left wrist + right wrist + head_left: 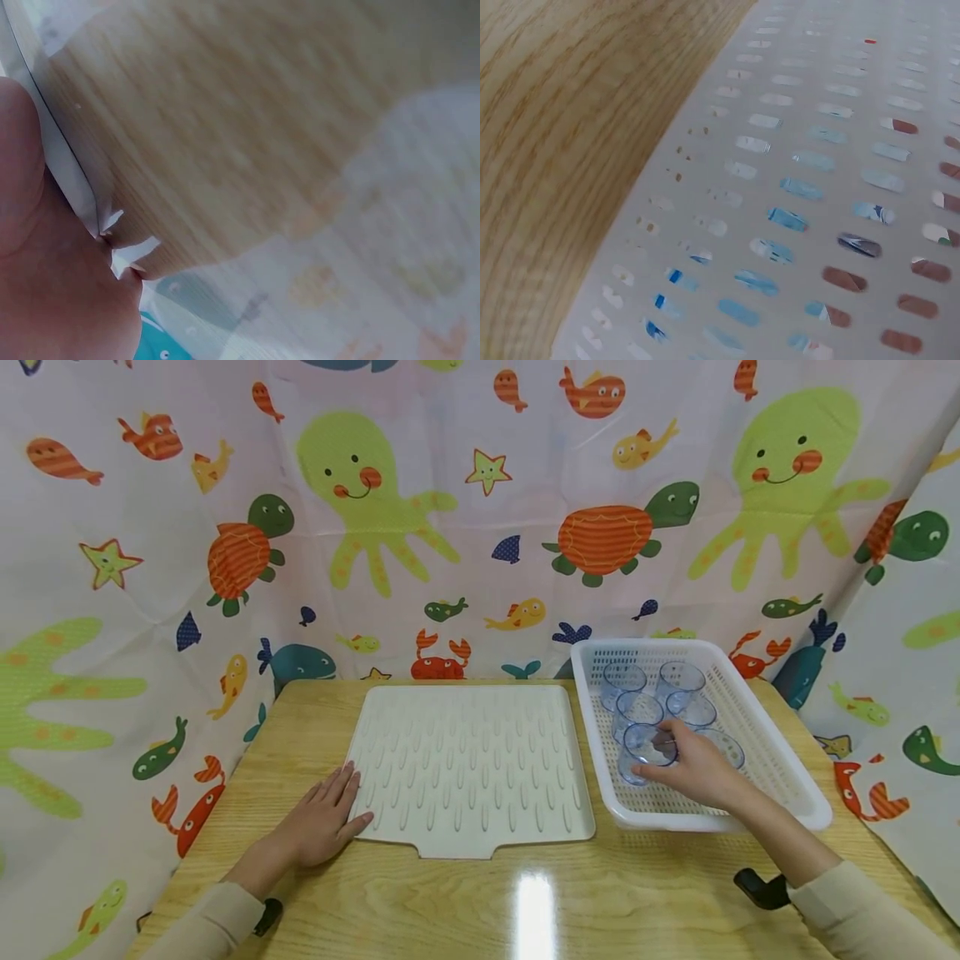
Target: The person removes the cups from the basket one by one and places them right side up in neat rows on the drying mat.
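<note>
My right hand (701,770) reaches into a white slotted plastic basket (776,756) and grips the rim of a clear blue-tinted drinking glass (636,770), thumb on the near side, fingers on the far side. Several similar glasses (637,710) stand around it in the basket. In the right wrist view the basket wall (727,171) hides the hand, apart from skin-coloured patches through its slots. My left hand (321,820) lies flat at the left edge of a cream ridged draining tray (468,842), fingertips touching it. Part of that hand (60,300) shows in the left wrist view.
Both the tray and the basket stand on a wooden table (375,902), the basket to the tray's right. A white curtain (480,568) printed with sea animals hangs behind and at both sides. Black straps (761,889) sit at the wrists.
</note>
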Available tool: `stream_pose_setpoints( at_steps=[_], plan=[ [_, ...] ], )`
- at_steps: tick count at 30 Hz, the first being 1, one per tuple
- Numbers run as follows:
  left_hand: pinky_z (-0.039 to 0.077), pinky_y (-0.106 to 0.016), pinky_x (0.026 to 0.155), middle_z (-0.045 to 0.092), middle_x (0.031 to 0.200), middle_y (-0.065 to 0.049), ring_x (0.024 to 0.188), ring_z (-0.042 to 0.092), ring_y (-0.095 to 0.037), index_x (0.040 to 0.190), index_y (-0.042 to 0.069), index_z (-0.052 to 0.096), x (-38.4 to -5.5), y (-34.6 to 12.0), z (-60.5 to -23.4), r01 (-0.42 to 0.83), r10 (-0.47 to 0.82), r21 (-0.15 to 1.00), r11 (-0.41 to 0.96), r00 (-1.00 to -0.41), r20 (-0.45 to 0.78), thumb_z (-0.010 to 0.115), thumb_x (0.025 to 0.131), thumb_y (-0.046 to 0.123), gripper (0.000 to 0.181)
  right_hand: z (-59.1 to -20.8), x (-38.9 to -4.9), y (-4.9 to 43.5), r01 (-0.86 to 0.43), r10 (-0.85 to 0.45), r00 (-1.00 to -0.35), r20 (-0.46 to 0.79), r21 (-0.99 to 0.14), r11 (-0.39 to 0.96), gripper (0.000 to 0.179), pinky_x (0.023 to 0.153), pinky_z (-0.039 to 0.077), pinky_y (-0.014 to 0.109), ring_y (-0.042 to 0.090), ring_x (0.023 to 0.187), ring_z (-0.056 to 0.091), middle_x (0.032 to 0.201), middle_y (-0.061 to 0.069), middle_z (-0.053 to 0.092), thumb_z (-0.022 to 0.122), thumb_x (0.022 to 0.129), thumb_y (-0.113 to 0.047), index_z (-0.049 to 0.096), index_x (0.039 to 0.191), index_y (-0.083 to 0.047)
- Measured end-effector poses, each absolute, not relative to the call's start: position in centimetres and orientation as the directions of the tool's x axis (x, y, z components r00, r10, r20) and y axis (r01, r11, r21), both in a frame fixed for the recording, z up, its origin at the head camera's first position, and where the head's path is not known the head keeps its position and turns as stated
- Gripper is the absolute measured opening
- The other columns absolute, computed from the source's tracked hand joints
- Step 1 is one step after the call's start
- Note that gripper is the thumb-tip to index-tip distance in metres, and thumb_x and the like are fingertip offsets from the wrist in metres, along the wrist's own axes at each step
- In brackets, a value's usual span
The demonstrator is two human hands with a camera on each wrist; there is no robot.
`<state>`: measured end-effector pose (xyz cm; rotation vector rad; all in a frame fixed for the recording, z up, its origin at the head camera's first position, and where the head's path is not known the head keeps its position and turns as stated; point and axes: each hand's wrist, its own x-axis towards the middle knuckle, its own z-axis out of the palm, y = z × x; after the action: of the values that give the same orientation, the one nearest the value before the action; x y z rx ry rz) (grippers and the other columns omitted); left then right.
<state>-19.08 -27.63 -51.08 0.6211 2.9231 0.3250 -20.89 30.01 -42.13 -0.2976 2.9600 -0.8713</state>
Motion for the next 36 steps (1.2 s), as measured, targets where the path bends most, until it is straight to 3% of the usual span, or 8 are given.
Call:
stream_pose_setpoints(
  at_steps=[10, 16, 22, 36],
  plan=[
    [0.018, -0.066, 0.120, 0.014, 0.168, -0.025, 0.155, 0.015, -0.043, 0.159, -0.006, 0.024, -19.2, -27.5, -51.2, 0.377, 0.400, 0.207, 0.903, -0.913, -0.082, 0.035, 0.106, 0.063, 0.088, -41.2, -20.4, 30.3, -0.165, -0.185, -0.983, 0.019, -0.543, 0.823, 0.092, 0.092, 0.052, 0.062, 0.052, 0.117, 0.059, 0.129, 0.035, 0.059, 0.080, 0.087, -0.050, 0.040, 0.142, 0.012],
    [0.016, -0.069, 0.118, 0.015, 0.167, -0.028, 0.154, 0.015, -0.046, 0.158, -0.008, 0.025, -19.0, -27.4, -50.5, 0.373, 0.404, 0.251, 0.893, -0.911, -0.082, 0.041, 0.105, 0.060, 0.087, -40.6, -20.2, 30.2, -0.167, -0.181, -0.983, 0.033, -0.577, 0.800, 0.091, 0.094, 0.050, 0.065, 0.051, 0.119, 0.058, 0.132, 0.035, 0.057, 0.080, 0.087, -0.048, 0.039, 0.144, 0.011],
    [0.017, -0.065, 0.120, 0.012, 0.169, -0.023, 0.156, 0.013, -0.042, 0.161, -0.004, 0.022, -19.4, -27.7, -51.7, 0.375, 0.400, 0.210, 0.903, -0.912, -0.091, 0.035, 0.105, 0.063, 0.088, -40.2, -19.8, 30.3, -0.166, -0.176, -0.984, 0.043, -0.599, 0.783, 0.091, 0.096, 0.048, 0.067, 0.051, 0.121, 0.056, 0.135, 0.033, 0.055, 0.080, 0.087, -0.047, 0.038, 0.146, 0.008],
    [0.017, -0.065, 0.120, 0.013, 0.169, -0.024, 0.155, 0.014, -0.043, 0.160, -0.005, 0.023, -19.3, -27.5, -51.4, 0.373, 0.397, 0.203, 0.905, -0.913, -0.093, 0.042, 0.106, 0.057, 0.085, -39.5, -19.5, 29.7, -0.152, -0.167, -0.985, 0.042, -0.672, 0.725, 0.092, 0.100, 0.045, 0.068, 0.048, 0.125, 0.052, 0.140, 0.030, 0.049, 0.079, 0.089, -0.045, 0.033, 0.151, 0.005]
  ],
)
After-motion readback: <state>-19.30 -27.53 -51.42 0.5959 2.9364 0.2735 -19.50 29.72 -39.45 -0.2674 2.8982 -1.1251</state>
